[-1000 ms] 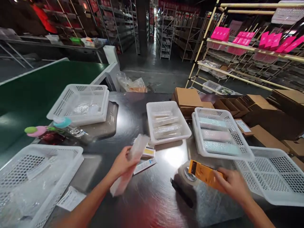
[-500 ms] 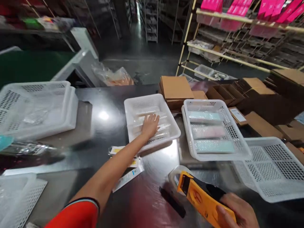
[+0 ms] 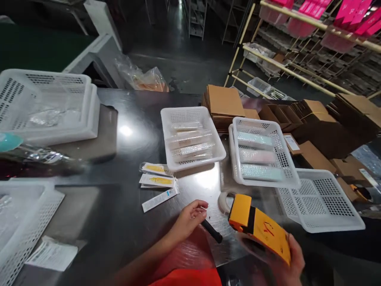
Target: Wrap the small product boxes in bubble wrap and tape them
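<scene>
Work looks partway along, my judgement: several bubble-wrapped packages [image 3: 193,149] already lie in the middle white basket [image 3: 193,165], and three more wrapped packages [image 3: 258,156], two pale blue and one pinkish, sit in the right-hand basket [image 3: 268,183]. Outside, on the metal table [image 3: 131,206], are two yellow-printed packets [image 3: 157,180] and a slim white box [image 3: 160,200], all just beside the middle basket — no bubble wrap visible on these, so they seem to be what's left. Whether any taping is finished can't be told from here.

Right hand [image 3: 294,254]: closed around the near end of an orange tape dispenser [image 3: 269,234], held tilted at the right front of the table, near a roll of clear tape [image 3: 223,201]. Grip partly hidden by the dispenser.

Left hand [image 3: 192,218]: fingers loosely curled, thumb and index apart, nothing seen between them. It's right at the upper end of a black cutter-like tool [image 3: 212,231] lying on the table — touching or only above it, can't tell. The tool lies between the two hands.
</scene>
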A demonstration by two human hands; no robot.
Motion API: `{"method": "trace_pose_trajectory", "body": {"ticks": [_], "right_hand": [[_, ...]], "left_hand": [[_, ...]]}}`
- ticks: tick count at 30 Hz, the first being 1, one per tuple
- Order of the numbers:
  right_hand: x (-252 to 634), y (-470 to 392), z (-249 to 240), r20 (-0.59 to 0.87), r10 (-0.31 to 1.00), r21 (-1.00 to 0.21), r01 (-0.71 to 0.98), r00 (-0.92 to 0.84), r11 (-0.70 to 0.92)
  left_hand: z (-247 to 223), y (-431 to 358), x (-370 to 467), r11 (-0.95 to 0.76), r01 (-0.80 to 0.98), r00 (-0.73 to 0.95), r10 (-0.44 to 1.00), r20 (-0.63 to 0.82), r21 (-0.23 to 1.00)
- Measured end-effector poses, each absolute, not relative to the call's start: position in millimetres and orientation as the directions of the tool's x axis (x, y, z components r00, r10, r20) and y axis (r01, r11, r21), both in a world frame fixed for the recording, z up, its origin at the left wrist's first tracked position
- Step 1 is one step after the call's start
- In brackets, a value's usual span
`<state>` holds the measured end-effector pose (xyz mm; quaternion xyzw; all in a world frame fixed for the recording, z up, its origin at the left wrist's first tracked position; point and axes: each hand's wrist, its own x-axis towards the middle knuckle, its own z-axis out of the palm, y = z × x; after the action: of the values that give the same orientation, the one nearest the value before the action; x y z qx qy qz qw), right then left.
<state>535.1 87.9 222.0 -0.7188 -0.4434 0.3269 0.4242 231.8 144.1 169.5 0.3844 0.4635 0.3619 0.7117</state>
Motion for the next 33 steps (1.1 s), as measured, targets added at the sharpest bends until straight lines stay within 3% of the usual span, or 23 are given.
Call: {"method": "trace_pose_trajectory", "body": {"ticks": [5, 9, 14, 20, 27, 33], "right_hand": [[501.8, 58.3, 176.9, -0.303, 0.895, -0.943, 0.032, 0.327, -0.331], [485.9, 47.1, 183.6, -0.334, 0.896, -0.937, 0.002, 0.292, -0.35], [464.5, 42.4, 212.8, -0.2, 0.974, -0.95, 0.224, 0.104, -0.219], [427.2, 49.9, 233.8, -0.022, 0.973, -0.947, 0.318, -0.23, 0.053], [405.8, 47.1, 245.4, 0.137, 0.955, -0.896, 0.379, -0.262, 0.232], [399.6, 42.0, 248.2, 0.227, 0.909, -0.817, 0.44, -0.349, 0.373]], "left_hand": [[224.2, 116.6, 215.6, 0.549, -0.398, 0.355, 0.831, -0.428, 0.735], [244.2, 103.8, 197.2, 0.598, -0.394, 0.375, 0.798, -0.472, 0.698], [245.2, 91.4, 171.0, 0.577, -0.273, 0.402, 0.795, -0.453, 0.77], [241.8, 72.2, 144.5, 0.418, -0.004, 0.246, 0.881, -0.404, 0.909], [252.3, 55.1, 127.9, 0.207, 0.405, -0.022, 0.976, -0.216, 0.891], [231.6, 43.6, 126.9, 0.0, 0.492, 0.012, 1.0, -0.007, 0.87]]}}
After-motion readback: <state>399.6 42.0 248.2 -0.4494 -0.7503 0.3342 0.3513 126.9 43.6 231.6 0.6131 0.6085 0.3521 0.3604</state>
